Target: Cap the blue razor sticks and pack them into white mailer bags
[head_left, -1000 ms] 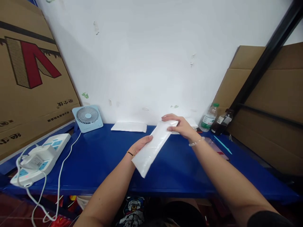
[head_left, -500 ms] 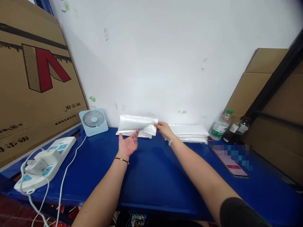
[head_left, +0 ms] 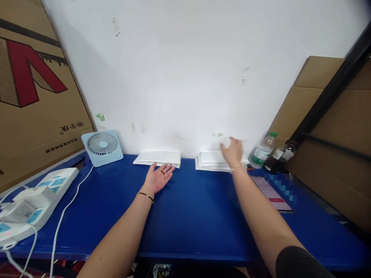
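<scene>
My left hand (head_left: 159,177) lies palm up with its fingers spread, just in front of a small stack of folded white sheets (head_left: 158,157) by the wall. It holds nothing. Over the right-hand stack of white sheets (head_left: 213,160) is my right hand (head_left: 232,151), slightly smeared by motion. Its thumb and fingers are apart, and I see nothing between them. Part of that right stack is hidden behind the hand and wrist. Both stacks rest flat on the blue table (head_left: 188,216) against the white wall.
A light blue fan (head_left: 102,146) and a white power strip (head_left: 37,200) with cables stand on the left. To the right are a green-capped bottle (head_left: 263,151), a dark bottle (head_left: 280,157) and a phone (head_left: 271,193). Large cardboard (head_left: 43,127) flanks the table.
My right hand has let go of the white sheet at the left stack and moved right, over the other stack. The sheet now lies flat on the left stack. The view has shifted slightly right.
</scene>
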`<action>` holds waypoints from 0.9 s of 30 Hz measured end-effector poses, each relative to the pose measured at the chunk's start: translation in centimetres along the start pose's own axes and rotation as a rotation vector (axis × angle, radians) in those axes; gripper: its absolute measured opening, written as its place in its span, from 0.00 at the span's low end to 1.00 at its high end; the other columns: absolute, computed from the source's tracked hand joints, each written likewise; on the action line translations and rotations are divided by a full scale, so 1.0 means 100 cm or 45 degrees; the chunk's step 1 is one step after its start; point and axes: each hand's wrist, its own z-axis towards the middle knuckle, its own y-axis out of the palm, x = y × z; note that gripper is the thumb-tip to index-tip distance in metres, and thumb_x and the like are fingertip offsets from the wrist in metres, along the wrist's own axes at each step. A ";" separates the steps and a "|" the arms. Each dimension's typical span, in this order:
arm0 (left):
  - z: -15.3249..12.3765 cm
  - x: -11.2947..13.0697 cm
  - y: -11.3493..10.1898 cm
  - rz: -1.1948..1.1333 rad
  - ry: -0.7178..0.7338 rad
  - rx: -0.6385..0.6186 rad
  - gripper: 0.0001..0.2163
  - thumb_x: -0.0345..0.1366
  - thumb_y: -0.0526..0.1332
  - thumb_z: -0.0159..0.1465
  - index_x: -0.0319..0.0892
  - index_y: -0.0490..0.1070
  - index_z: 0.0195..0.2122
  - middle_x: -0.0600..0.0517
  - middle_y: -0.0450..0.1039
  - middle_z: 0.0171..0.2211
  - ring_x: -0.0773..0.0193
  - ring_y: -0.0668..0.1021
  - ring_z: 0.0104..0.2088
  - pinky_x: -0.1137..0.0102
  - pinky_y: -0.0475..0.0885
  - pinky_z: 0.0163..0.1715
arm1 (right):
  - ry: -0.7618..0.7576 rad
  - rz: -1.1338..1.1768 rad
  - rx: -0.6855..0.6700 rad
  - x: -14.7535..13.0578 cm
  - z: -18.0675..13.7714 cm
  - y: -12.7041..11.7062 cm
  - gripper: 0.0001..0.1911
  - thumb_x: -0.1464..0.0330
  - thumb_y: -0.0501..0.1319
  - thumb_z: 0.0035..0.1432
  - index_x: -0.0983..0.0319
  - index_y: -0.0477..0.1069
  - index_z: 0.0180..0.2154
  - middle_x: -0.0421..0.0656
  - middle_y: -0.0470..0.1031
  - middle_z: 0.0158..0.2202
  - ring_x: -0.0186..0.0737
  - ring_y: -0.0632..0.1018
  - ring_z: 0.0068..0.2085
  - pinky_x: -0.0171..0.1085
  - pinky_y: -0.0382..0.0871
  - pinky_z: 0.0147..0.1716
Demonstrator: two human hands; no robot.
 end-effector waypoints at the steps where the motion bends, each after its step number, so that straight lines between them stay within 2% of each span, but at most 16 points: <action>1: -0.001 -0.002 0.003 0.061 -0.049 0.007 0.19 0.47 0.49 0.65 0.39 0.63 0.51 0.40 0.67 0.54 0.58 0.72 0.54 0.69 0.74 0.41 | 0.073 -0.053 0.071 0.016 0.007 -0.021 0.31 0.60 0.60 0.52 0.70 0.62 0.54 0.66 0.52 0.59 0.64 0.53 0.60 0.56 0.47 0.55; 2: -0.002 -0.005 0.007 0.124 -0.095 0.017 0.19 0.45 0.50 0.65 0.39 0.64 0.51 0.40 0.67 0.55 0.58 0.73 0.53 0.69 0.74 0.41 | 0.179 -0.124 0.130 0.031 0.012 -0.037 0.29 0.60 0.62 0.50 0.73 0.66 0.49 0.69 0.54 0.57 0.70 0.53 0.59 0.61 0.46 0.54; 4: -0.005 -0.013 0.014 0.240 -0.161 0.010 0.18 0.43 0.53 0.64 0.39 0.66 0.51 0.42 0.66 0.56 0.58 0.75 0.50 0.70 0.74 0.39 | 0.381 -0.398 -0.014 0.054 0.019 -0.056 0.23 0.58 0.64 0.45 0.69 0.73 0.39 0.65 0.63 0.51 0.71 0.61 0.55 0.62 0.52 0.50; 7: -0.011 -0.029 0.025 0.354 -0.232 -0.076 0.17 0.42 0.56 0.63 0.39 0.69 0.50 0.43 0.68 0.55 0.61 0.77 0.45 0.71 0.73 0.37 | 0.241 -0.518 -0.166 0.064 0.022 -0.055 0.14 0.63 0.60 0.48 0.65 0.74 0.34 0.57 0.72 0.42 0.61 0.69 0.49 0.54 0.60 0.47; 9: -0.015 -0.041 0.033 0.363 -0.282 -0.141 0.17 0.42 0.57 0.63 0.38 0.69 0.49 0.42 0.71 0.52 0.61 0.78 0.42 0.71 0.72 0.36 | 0.157 -0.477 -0.237 0.058 0.020 -0.046 0.15 0.64 0.58 0.49 0.66 0.73 0.38 0.55 0.73 0.40 0.54 0.73 0.45 0.48 0.64 0.45; 10: -0.017 -0.047 0.037 0.357 -0.309 -0.163 0.17 0.42 0.57 0.62 0.38 0.69 0.49 0.42 0.72 0.50 0.61 0.78 0.41 0.71 0.72 0.36 | 0.156 -0.468 -0.233 0.055 0.018 -0.042 0.19 0.63 0.59 0.49 0.66 0.72 0.41 0.56 0.73 0.42 0.53 0.73 0.45 0.46 0.65 0.44; 13: -0.019 -0.063 0.049 0.325 -0.400 -0.149 0.15 0.39 0.57 0.63 0.36 0.69 0.47 0.41 0.74 0.47 0.61 0.79 0.40 0.70 0.72 0.37 | 0.238 -0.517 -0.140 0.047 0.013 -0.033 0.33 0.58 0.62 0.46 0.68 0.64 0.51 0.60 0.68 0.50 0.57 0.71 0.50 0.49 0.64 0.46; 15: -0.016 -0.072 0.056 0.279 -0.457 -0.112 0.16 0.39 0.57 0.62 0.35 0.67 0.48 0.40 0.73 0.47 0.60 0.79 0.42 0.70 0.73 0.37 | 0.258 -0.485 -0.148 0.046 0.008 -0.030 0.35 0.60 0.64 0.44 0.67 0.62 0.53 0.57 0.70 0.48 0.58 0.70 0.51 0.51 0.61 0.49; 17: -0.010 -0.080 0.062 0.205 -0.486 -0.093 0.18 0.40 0.57 0.62 0.34 0.65 0.50 0.38 0.72 0.49 0.57 0.78 0.45 0.69 0.73 0.38 | 0.191 -0.326 -0.153 0.042 -0.001 -0.027 0.31 0.63 0.63 0.44 0.66 0.63 0.51 0.52 0.74 0.42 0.54 0.72 0.47 0.50 0.61 0.50; 19: -0.001 -0.088 0.068 0.114 -0.479 -0.091 0.22 0.43 0.58 0.61 0.34 0.62 0.52 0.36 0.69 0.52 0.55 0.76 0.49 0.67 0.73 0.41 | 0.104 -0.031 -0.143 0.032 -0.016 -0.024 0.25 0.65 0.62 0.44 0.65 0.66 0.47 0.49 0.75 0.38 0.49 0.75 0.42 0.45 0.65 0.45; 22: 0.010 -0.101 0.080 0.011 -0.398 -0.132 0.25 0.50 0.57 0.61 0.37 0.61 0.53 0.37 0.66 0.55 0.55 0.73 0.53 0.66 0.72 0.45 | 0.056 0.632 -0.375 0.011 -0.049 -0.021 0.18 0.64 0.59 0.47 0.63 0.68 0.41 0.45 0.76 0.36 0.44 0.76 0.36 0.40 0.69 0.37; 25: 0.014 -0.110 0.090 0.099 -0.144 -0.164 0.26 0.56 0.50 0.62 0.43 0.61 0.54 0.42 0.64 0.57 0.55 0.71 0.55 0.66 0.71 0.47 | 0.174 1.039 -0.539 0.003 -0.076 -0.028 0.18 0.63 0.61 0.47 0.61 0.67 0.41 0.43 0.76 0.34 0.42 0.76 0.32 0.38 0.70 0.31; 27: 0.013 -0.105 0.091 0.393 0.114 0.008 0.26 0.56 0.41 0.65 0.46 0.57 0.57 0.44 0.62 0.59 0.57 0.69 0.57 0.65 0.70 0.48 | 0.341 1.100 -0.585 0.010 -0.084 -0.039 0.17 0.65 0.63 0.45 0.60 0.67 0.40 0.43 0.76 0.32 0.42 0.76 0.30 0.38 0.69 0.28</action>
